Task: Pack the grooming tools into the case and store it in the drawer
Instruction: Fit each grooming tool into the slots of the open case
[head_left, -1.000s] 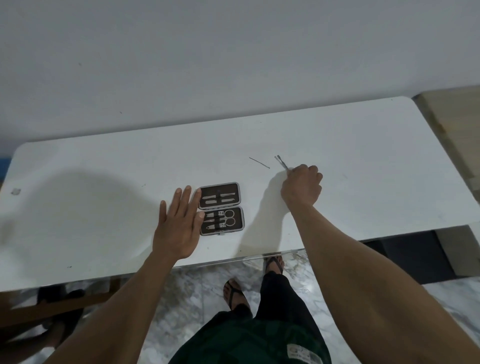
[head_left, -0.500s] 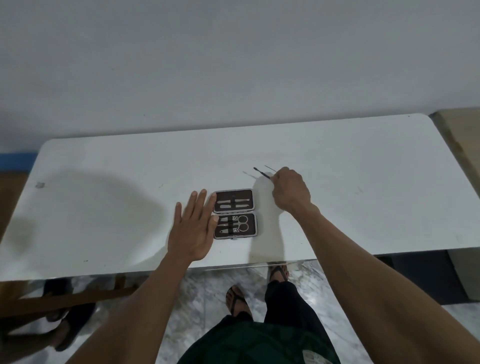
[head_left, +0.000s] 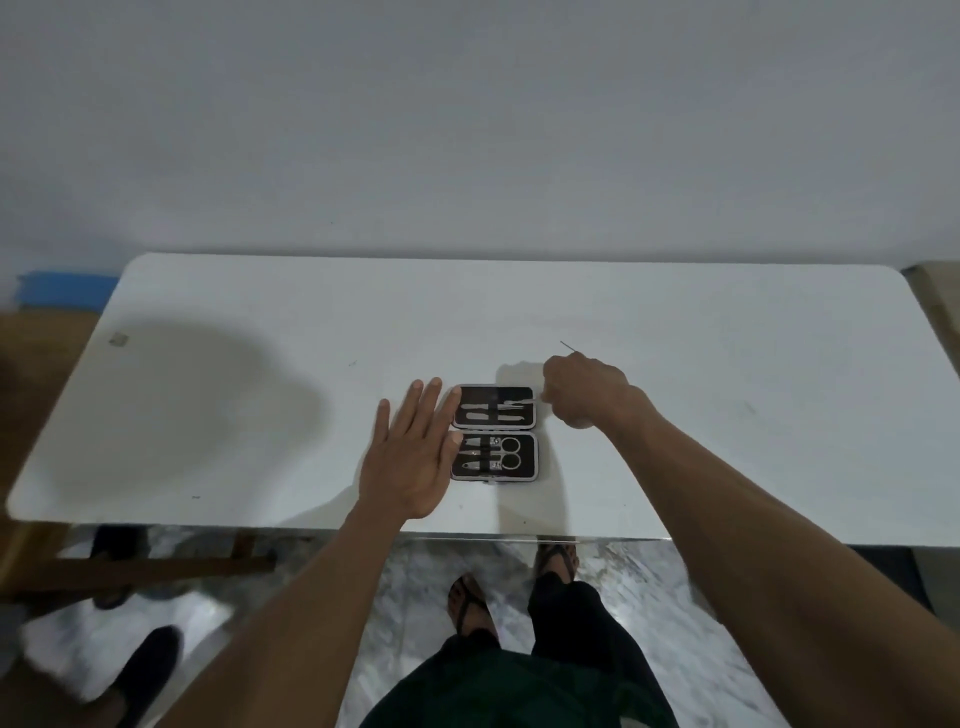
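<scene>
A small dark grooming case (head_left: 494, 432) lies unfolded flat on the white table (head_left: 260, 415), with scissors, a clipper and other metal tools strapped in both halves. My left hand (head_left: 415, 452) rests flat with fingers spread against the case's left edge. My right hand (head_left: 584, 395) is at the case's upper right corner, pinching a thin metal tool (head_left: 519, 401) whose tip lies over the upper half. A thin needle-like tool (head_left: 567, 346) lies on the table just beyond my right hand.
A grey wall runs behind the table. A small square sticker (head_left: 118, 339) sits near the table's left end. A wooden surface (head_left: 940, 296) adjoins the table at the right. Below are a marble floor, my sandalled feet, and another person's dark shoe (head_left: 148, 670).
My right hand picked up a metal tool from the table and carried it left and nearer to the case's upper half. The left hand stayed beside the case. The camera shifted.
</scene>
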